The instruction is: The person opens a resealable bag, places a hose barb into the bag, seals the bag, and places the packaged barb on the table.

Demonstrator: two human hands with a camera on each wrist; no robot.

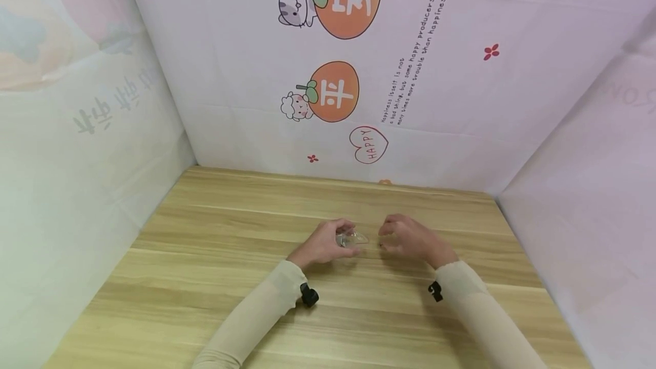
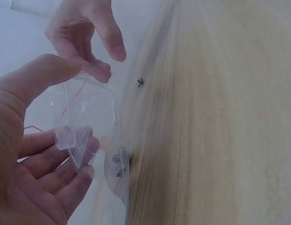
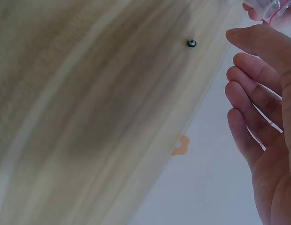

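Note:
My left hand (image 1: 328, 242) holds a clear plastic zip bag (image 2: 89, 112), with the thumb on its upper edge and the fingers along the opposite side. A few small dark metal pieces (image 2: 119, 161), perhaps screws, show at the bag's lower part. To the right, my right hand (image 1: 410, 239) is apart from the bag, its fingers loosely bent and holding nothing. One small dark metal piece like a screw (image 3: 191, 43) shows against the tabletop near the right fingertips; neither hand touches it. The bag's red seal line shows in the right wrist view.
The wood-grain table (image 1: 230, 300) is enclosed by white printed sheets at the back (image 1: 246, 130), left (image 1: 77, 187) and right (image 1: 589, 215). A black wrist mount (image 1: 308, 295) sits on the left sleeve and another black mount (image 1: 435, 291) on the right sleeve.

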